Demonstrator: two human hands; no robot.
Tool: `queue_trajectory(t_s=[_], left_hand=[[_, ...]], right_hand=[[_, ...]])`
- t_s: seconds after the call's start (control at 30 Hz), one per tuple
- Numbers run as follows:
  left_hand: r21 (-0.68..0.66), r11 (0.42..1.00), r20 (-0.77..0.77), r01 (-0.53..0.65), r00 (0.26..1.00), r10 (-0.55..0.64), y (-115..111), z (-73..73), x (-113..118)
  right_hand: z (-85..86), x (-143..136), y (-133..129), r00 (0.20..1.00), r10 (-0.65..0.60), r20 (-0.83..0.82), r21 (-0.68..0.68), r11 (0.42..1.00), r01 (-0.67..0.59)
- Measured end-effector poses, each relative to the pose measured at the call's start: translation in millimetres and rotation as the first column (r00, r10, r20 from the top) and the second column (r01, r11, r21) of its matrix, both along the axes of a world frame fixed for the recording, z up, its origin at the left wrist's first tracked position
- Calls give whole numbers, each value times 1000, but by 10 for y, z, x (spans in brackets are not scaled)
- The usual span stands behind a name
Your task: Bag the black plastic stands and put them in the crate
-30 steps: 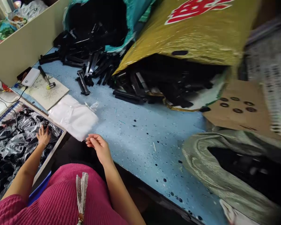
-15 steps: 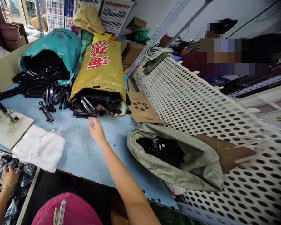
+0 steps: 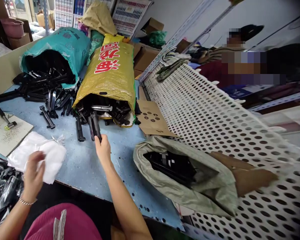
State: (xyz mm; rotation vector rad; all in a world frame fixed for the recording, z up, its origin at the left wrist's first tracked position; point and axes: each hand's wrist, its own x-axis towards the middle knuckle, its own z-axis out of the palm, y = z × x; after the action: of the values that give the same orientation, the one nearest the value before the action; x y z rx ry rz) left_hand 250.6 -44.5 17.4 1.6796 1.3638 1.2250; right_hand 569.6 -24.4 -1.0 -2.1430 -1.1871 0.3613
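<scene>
My right hand (image 3: 103, 148) is closed on the near end of a black part (image 3: 94, 126) in front of the yellow sack (image 3: 110, 66). Another black part (image 3: 79, 129) lies just left of it on the blue table (image 3: 77, 163). Black parts spill from the yellow sack and from the teal sack (image 3: 62, 53). My left hand (image 3: 34, 173), slightly blurred, is raised over the near left edge of a white plastic-wrapped bundle (image 3: 53, 153). Its fingers are apart and nothing shows between them.
A hammer (image 3: 5, 116) rests on a board (image 3: 17, 131) at the left. Plastic-wrapped black items (image 3: 2, 186) fill the lower left. On the right, a grey-green sack (image 3: 165, 193) stands against a perforated white panel (image 3: 205, 110). A person (image 3: 240, 60) is beyond it.
My right hand has taken hold of a black part and drawn it nearer. My left hand has risen from the wrapped items and moved right. The view has shifted slightly.
</scene>
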Motion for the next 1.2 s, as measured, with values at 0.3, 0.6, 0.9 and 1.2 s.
queue_trajectory(t_s=[0.3, 0.6, 0.9, 1.2], left_hand=[[-402, 772, 521, 492, 816, -249, 116, 349, 1190], [-450, 711, 515, 541, 807, -289, -98, 390, 1143], [-595, 598, 504, 537, 829, -243, 116, 43, 1031], [-556, 734, -283, 390, 742, -608, -143, -320, 1430]], right_hand=[[374, -664, -925, 892, 446, 70, 385, 813, -437], [358, -461, -415, 914, 402, -50, 194, 902, -386], [276, -653, -1065, 784, 600, 162, 163, 767, -621], [545, -529, 586, 939, 341, 43, -436, 852, -289]])
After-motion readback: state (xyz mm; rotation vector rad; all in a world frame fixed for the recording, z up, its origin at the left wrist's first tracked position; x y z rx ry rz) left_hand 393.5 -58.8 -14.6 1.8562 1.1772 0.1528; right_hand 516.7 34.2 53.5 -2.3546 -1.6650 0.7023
